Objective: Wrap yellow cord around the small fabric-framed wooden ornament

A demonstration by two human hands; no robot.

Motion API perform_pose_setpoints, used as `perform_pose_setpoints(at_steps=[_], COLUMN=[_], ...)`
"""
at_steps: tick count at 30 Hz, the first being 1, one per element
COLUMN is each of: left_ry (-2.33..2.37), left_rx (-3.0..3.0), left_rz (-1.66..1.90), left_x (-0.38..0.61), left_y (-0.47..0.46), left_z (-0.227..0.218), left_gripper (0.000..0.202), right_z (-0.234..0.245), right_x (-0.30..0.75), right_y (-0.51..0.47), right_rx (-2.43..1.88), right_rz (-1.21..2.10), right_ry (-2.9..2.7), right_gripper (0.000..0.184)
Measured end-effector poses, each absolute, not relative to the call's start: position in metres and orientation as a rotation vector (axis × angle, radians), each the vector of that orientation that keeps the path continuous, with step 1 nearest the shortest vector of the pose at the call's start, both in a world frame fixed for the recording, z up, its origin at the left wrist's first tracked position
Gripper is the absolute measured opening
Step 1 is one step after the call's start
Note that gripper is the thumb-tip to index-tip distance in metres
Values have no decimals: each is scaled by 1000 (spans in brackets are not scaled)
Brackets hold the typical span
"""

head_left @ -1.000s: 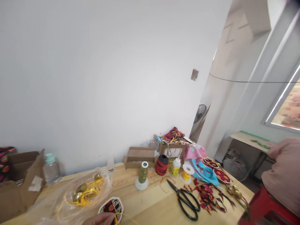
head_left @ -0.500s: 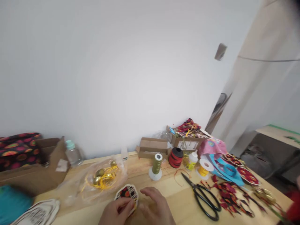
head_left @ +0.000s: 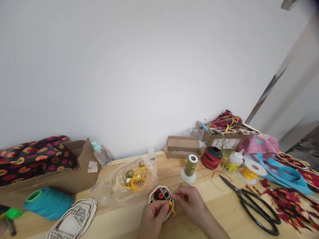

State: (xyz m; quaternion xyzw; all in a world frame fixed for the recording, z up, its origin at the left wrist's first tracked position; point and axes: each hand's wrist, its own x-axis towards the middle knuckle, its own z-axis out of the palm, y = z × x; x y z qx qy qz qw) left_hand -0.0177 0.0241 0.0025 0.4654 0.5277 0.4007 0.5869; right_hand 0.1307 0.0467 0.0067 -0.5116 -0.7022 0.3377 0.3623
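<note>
My left hand [head_left: 155, 217] is closed on a wooden lattice ornament [head_left: 159, 193] backed with dark patterned fabric, its thumb pressed near the lower edge. At the ornament's right edge hangs a bit of yellow cord [head_left: 171, 206]. Fingers of my right hand [head_left: 189, 202] are pinched together just beside this cord; whether the cord's end is between them is too small to tell. A clear plastic bag [head_left: 107, 189] with gold bells on yellow cord [head_left: 139, 179] lies behind to the left. To the right rest black-handled scissors [head_left: 258, 205].
Along the back stand an olive thread spool [head_left: 190, 167], a red ribbon roll [head_left: 211, 158], a glue bottle [head_left: 233, 161] and a yellow cord spool [head_left: 249, 171]. Left are a teal thread cone [head_left: 51, 203], wooden cutouts [head_left: 74, 217] and a cardboard box [head_left: 62, 179]. Fabric scraps [head_left: 286, 202] lie right.
The camera view has swung to the left. My right hand, previously open and apart from the ornament, has come in with fingers pinched at the yellow cord. The left hand keeps its hold.
</note>
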Motion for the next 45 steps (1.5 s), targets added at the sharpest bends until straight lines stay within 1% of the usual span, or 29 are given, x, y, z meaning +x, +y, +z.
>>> perform_pose_setpoints(at_steps=[10,19,23,26,32,38,42,43,45], left_ry=[1350,1366,1379,1391,1373,1451,1457,1451,1437], left_rx=[1053,1089,1109,1100,1123,1142,1208,1210,1214], left_rz=[1055,1028,1005,1003,962,1015,979,967,940], left_x=[-14,-15,-15,-17,-20,-17,-19,-20,-20], left_y=[19,17,17,17,20,17,17,17,18], left_z=[3,4,4,4,5,5,6,7,8], left_gripper=[28,30,33,32,29,25,26,26,27], right_z=[4,3,2,4,5,4,8,8,8], right_x=[126,128,129,132,131,128,131,132,134], right_y=[37,36,40,40,35,34,36,36,37], right_rx=[-1168,-1078,-1111,-1122,-1134,-1156,-1207,-1219,-1216], right_rz=[971,1037,1067,990,740,673,745,825,1110], right_ry=[-1633,-1588,-1601,-1724,-1949,-1991,-1950,-1896,-1709], right_gripper=[19,22,24,19,17,18,13,12,15])
